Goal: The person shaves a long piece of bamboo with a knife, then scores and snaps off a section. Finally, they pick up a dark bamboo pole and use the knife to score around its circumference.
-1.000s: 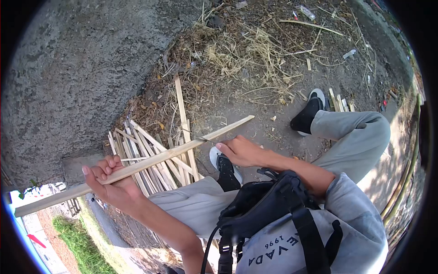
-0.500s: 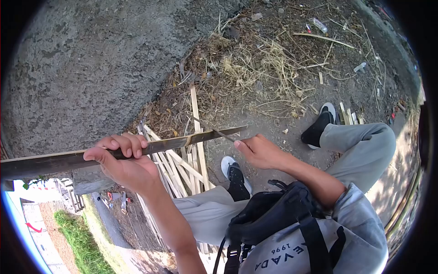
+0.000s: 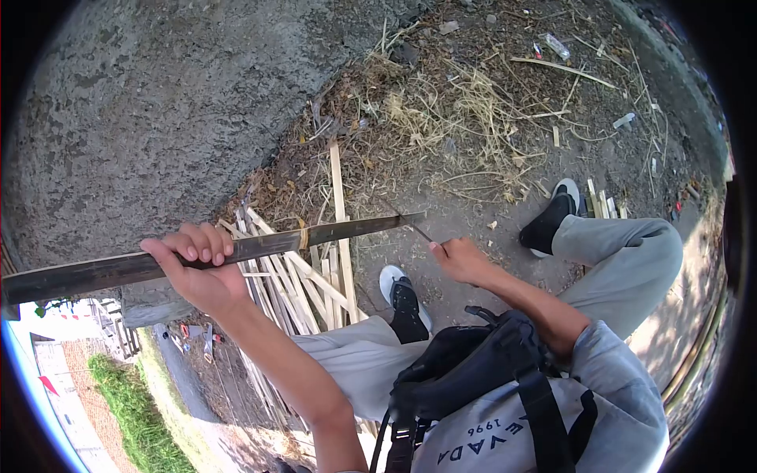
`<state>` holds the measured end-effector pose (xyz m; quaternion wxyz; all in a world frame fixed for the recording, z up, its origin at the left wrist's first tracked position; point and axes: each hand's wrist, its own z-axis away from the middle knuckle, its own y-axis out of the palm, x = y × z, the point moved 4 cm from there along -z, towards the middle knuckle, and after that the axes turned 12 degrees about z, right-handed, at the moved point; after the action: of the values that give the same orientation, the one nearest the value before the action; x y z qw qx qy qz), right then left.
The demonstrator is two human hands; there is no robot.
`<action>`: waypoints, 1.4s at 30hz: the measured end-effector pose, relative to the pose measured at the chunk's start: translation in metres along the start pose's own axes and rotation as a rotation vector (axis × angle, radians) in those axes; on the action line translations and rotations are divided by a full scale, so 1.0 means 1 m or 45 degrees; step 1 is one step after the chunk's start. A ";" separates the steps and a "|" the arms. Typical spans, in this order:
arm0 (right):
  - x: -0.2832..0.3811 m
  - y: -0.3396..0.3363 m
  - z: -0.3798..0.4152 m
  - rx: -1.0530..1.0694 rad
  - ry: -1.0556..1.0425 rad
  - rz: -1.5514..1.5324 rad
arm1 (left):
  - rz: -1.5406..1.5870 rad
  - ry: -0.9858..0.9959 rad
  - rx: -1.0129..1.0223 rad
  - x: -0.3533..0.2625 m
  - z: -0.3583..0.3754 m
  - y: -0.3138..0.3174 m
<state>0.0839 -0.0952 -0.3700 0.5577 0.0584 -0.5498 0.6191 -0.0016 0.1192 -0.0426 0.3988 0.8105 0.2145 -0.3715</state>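
Observation:
A long dark split bamboo strip (image 3: 272, 246), with a pale node band, runs from the left edge to a tapered end near the middle. My left hand (image 3: 201, 264) is wrapped around it from beneath, thumb and fingers over its upper edge. In my right hand (image 3: 465, 261) is a thin-bladed knife (image 3: 420, 232), its handle mostly hidden by the closed fingers. The blade crosses the bamboo close to the tapered end, seemingly touching it.
Pale bamboo slats (image 3: 307, 284) lie piled on the ground beside my foot (image 3: 407, 306). Straw-like shavings (image 3: 477, 102) cover the dirt. A rough concrete slab (image 3: 165, 110) fills the upper left. A plastic bottle (image 3: 557, 47) lies farther off, and a black bag (image 3: 465, 363) hangs at my front.
My left hand has shifted left and slightly down along with the bamboo strip. The knife has moved right, from farther in along the strip to near its tapered end.

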 end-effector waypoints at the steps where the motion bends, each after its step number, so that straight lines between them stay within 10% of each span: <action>1: 0.012 -0.007 0.006 0.015 -0.041 -0.034 | 0.047 -0.023 0.079 -0.003 -0.002 -0.012; 9: 0.123 -0.081 0.044 -0.127 -0.664 -0.308 | 0.078 -0.060 0.180 0.003 0.011 -0.003; 12: 0.144 -0.123 0.041 0.145 -0.505 -0.011 | 0.032 -0.052 0.167 0.009 0.018 0.012; 42: 0.161 -0.117 0.068 -0.532 -0.464 0.031 | 0.066 -0.067 0.198 0.019 0.019 0.027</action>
<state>0.0754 -0.0720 -0.1614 0.4420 0.0457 -0.7575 0.4782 0.0197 0.0895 -0.0521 0.3498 0.8343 0.1534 -0.3976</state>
